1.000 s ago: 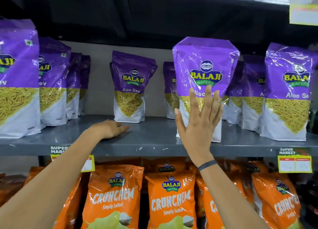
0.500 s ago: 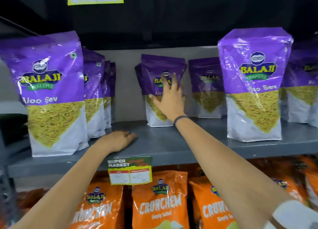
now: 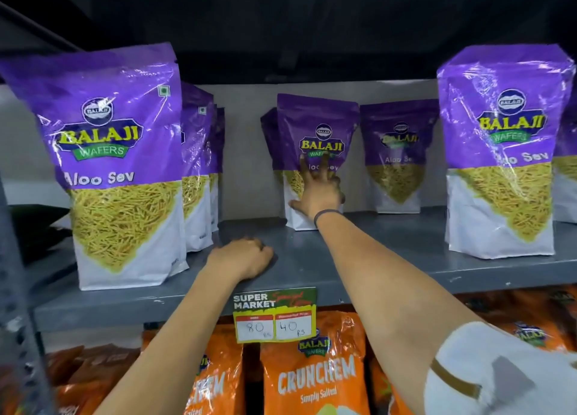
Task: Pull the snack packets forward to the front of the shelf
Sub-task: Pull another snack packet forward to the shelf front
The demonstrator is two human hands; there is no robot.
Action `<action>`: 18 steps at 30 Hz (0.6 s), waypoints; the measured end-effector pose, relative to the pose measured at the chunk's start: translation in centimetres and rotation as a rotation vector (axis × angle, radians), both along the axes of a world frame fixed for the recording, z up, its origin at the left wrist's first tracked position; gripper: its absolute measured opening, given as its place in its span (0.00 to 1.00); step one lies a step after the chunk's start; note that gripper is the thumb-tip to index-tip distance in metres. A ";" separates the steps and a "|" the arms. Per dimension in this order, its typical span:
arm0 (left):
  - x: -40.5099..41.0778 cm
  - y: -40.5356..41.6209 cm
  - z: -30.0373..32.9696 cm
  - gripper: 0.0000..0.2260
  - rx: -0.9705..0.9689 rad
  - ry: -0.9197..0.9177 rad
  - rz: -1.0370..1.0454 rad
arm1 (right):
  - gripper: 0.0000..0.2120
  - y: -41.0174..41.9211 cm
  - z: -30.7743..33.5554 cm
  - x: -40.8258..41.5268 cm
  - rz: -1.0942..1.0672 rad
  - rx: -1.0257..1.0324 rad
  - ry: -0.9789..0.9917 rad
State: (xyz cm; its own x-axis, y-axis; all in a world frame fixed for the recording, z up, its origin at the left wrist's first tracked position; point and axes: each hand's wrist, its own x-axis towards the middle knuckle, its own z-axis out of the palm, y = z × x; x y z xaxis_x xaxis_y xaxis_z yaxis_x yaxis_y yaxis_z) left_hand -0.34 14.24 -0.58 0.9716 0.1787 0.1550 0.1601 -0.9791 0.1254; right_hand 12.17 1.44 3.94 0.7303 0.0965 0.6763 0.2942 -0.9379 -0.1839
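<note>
right hand (image 3: 318, 193) spread wide, flat on the center purple packet (image 3: 315, 133); left hand (image 3: 242, 258) curled loosely on the shelf (image 3: 390, 258)

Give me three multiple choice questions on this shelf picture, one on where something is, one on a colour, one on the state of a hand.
1. Where is the person's right hand?
A. On the purple Aloo Sev packet at the back of the grey metal shelf
B. On an orange packet below
C. On the price tag

2. What colour are the Crunchem packets on the lower shelf?
A. Purple
B. Orange
C. Green

3. How is the left hand?
A. Gripping a packet
B. Raised in the air
C. Resting on the shelf, holding nothing

Answers: 1 A, its fingers spread on the front of the purple Aloo Sev packet, set far back on the grey metal shelf. 2 B, orange bags show below the shelf edge. 3 C, it lies knuckles up on bare shelf near the front edge.
</note>
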 end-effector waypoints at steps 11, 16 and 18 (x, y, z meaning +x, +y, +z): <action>-0.3 -0.2 0.1 0.24 -0.006 0.013 0.017 | 0.45 -1.0 0.4 -1.9 0.027 0.000 0.047; 0.0 0.0 0.1 0.24 -0.011 0.022 0.018 | 0.46 -1.6 0.4 -3.2 0.046 -0.022 0.039; 0.1 0.2 0.0 0.24 -0.013 0.030 0.009 | 0.46 -1.9 0.4 -3.9 0.040 -0.028 0.039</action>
